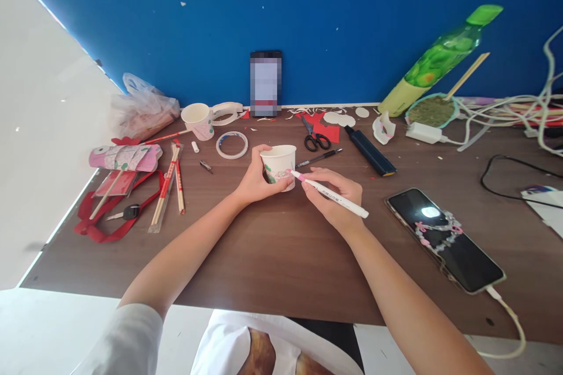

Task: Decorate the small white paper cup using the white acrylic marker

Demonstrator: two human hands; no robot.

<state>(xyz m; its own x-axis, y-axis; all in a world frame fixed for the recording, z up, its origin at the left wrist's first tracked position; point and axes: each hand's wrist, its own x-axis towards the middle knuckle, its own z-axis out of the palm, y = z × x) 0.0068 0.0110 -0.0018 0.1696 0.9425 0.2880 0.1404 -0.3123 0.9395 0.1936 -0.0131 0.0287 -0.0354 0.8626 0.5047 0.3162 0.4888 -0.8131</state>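
Your left hand point(255, 179) wraps around a short white paper cup point(280, 158) printed in pink and green, tipped slightly over a dark brown wood-grain desk point(264, 258). Your right hand point(338, 190) grips a slim white pen with pink accents point(326, 191), its tip at the cup's printed side; contact is hard to tell. Beyond the cup lie black-handled scissors point(313, 136), a thin black pen point(319, 158) and a white ring-shaped tape roll point(231, 156).
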